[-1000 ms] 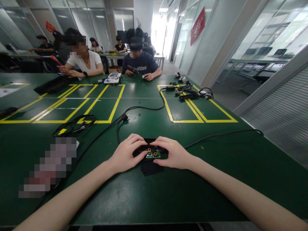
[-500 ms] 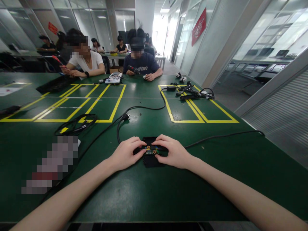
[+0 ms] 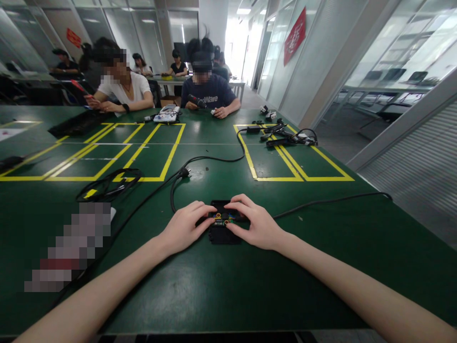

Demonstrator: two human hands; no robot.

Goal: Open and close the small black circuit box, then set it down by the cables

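A small black housing lies on the green table in front of me, with a circuit board carrying orange rings and coloured parts inside it. My left hand grips the housing's left side with curled fingers, thumb near the board. On the right side, my right hand has its fingers closed over the top edge. The two hands partly hide the housing.
A black power cable with a plug runs across the table behind my hands; a coil of cable lies left. Yellow tape boxes mark the table. Adapters and cords sit far right. Two people work opposite.
The green board, tilted and showing below the hands, has gone down into the black housing. Both hands have drawn slightly closer together over it.
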